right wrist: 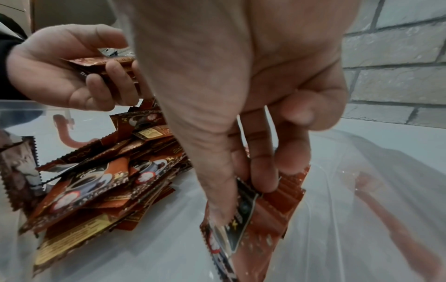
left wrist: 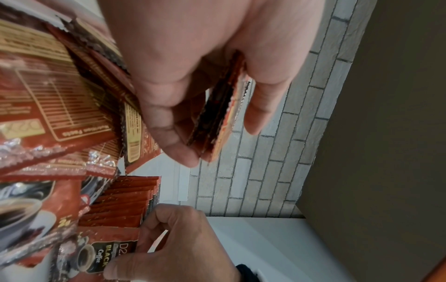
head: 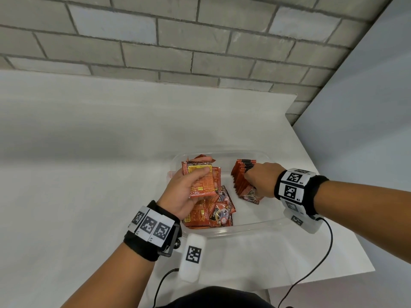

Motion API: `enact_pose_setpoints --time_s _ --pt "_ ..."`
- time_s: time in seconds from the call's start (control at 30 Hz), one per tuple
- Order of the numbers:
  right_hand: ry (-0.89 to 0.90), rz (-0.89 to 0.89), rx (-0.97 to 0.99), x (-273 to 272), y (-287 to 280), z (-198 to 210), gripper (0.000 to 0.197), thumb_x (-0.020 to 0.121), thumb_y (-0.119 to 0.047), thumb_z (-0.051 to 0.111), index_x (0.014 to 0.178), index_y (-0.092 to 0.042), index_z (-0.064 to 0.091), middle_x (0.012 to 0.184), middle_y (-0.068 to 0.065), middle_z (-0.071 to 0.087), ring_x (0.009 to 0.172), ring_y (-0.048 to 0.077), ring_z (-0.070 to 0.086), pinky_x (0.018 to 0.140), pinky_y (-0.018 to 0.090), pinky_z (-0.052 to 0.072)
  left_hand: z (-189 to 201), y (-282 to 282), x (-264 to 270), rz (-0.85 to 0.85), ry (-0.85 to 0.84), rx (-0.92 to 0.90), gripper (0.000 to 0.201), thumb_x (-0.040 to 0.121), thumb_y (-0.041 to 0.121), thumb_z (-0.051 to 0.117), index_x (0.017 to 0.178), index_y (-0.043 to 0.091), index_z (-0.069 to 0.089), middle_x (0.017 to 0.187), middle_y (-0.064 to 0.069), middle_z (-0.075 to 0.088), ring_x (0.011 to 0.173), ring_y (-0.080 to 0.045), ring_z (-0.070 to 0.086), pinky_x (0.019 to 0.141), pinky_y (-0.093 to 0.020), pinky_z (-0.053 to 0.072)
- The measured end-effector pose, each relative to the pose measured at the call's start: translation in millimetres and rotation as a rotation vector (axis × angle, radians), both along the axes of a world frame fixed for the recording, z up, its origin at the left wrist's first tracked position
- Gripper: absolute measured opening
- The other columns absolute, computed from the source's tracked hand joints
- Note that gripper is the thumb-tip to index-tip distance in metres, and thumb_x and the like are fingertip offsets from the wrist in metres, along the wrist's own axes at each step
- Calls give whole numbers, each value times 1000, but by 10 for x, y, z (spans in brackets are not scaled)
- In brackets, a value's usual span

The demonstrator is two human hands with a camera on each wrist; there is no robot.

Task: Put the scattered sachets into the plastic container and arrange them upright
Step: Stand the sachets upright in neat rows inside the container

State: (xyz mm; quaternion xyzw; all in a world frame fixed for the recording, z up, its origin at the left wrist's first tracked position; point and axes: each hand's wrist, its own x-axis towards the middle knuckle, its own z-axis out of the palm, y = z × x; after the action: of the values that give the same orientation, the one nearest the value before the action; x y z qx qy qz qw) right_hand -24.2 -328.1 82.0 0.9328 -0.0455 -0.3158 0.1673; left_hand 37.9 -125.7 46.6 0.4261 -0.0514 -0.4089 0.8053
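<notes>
- My left hand (head: 185, 190) hangs over the clear rectangular plastic container (head: 249, 227) on the white worktop (head: 89, 152), thumb and fingers curled around a small stack of flat red-brown foil coffee sachets (head: 201, 178).
- My right hand (head: 262, 180) reaches into the right side of the container, fingers (right wrist: 263, 171) bent and pinching the top edge of the front sachet (right wrist: 243, 209) in a row of upright sachets (head: 243, 172).
- More of the same sachets lie flat in a loose heap (head: 213, 212) on the left of the container floor, below my left hand. I see none out on the worktop.
- These packets look light and thin; the glossy foil probably slides easily, packet against packet, so the stack in my left hand could fan out or slip.
- I judge that the crimped, serrated end seals are the stiffest part, so pinching there and lowering each sachet edge-down against the row should work best.
- The row stands free at its front, so I'd steady it while adding another.
</notes>
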Motion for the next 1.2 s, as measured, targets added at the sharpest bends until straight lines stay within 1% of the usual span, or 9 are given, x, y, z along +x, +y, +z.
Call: enact_pose_setpoints --time_s 0.17,0.33,0.5,0.6,0.8,0.9,1.03,1.1,1.2 --pt "-75 -40 31 -7 -73 57 19 83 -24 66 85 -15 50 71 -2 45 55 11 39 46 22 31 -9 -6 5 7 64 -25 41 79 15 60 120 12 61 86 -13 69 70 -24 67 60 -35 56" --pt "-417 -268 266 -40 -306 398 19 85 -38 65 90 -21 57 87 -1 62 78 16 57 60 26 41 7 -2 13 -17 123 -37 32 94 4 40 114 10 64 87 -17 69 71 -29 67 60 -38 58" --pt "-578 -385 624 -257 -260 493 16 87 -37 65 92 -22 63 84 -6 64 67 1 56 58 16 41 76 -56 -23 -81 34 44 31 89 1 54 118 11 60 106 -17 69 90 -32 69 63 -41 60" --pt "-583 -468 914 -358 -58 415 21 86 -37 65 104 -26 62 87 -9 64 64 -4 57 59 13 42 136 -128 -73 -159 -55 69 40 77 6 64 117 14 62 103 -13 72 88 -30 71 62 -42 61" --pt "-577 -552 1231 -422 108 307 37 84 -17 69 118 -26 57 99 9 62 79 23 65 72 33 55 171 -267 -191 -220 -164 116 35 84 3 62 117 14 61 102 -13 71 87 -27 70 54 -32 57" --pt "-665 -569 1278 -406 82 314 21 81 -8 72 96 -20 64 88 10 65 65 16 62 69 35 54 197 -292 -195 -245 -160 139 29 83 25 62 110 12 62 99 -15 71 84 -25 71 59 -34 60" --pt "-905 -478 1179 -391 65 306 16 78 -9 75 76 -18 61 76 -2 63 65 14 56 64 26 46 201 -297 -124 -151 -12 147 63 77 56 54 117 8 60 97 -18 68 74 -25 67 62 -40 61" --pt "-951 -363 1138 -409 96 285 19 75 -8 77 72 -17 60 76 -1 59 66 11 53 64 21 43 199 -295 -115 -119 21 118 54 77 46 61 116 10 60 96 -18 65 72 -24 66 64 -41 61" --pt "-870 -229 1081 -446 127 226 21 70 -7 81 71 -18 62 75 -1 52 62 6 45 60 19 38 172 -290 -141 -68 1 78 39 81 12 63 119 11 57 95 -16 66 81 -26 68 67 -40 60"
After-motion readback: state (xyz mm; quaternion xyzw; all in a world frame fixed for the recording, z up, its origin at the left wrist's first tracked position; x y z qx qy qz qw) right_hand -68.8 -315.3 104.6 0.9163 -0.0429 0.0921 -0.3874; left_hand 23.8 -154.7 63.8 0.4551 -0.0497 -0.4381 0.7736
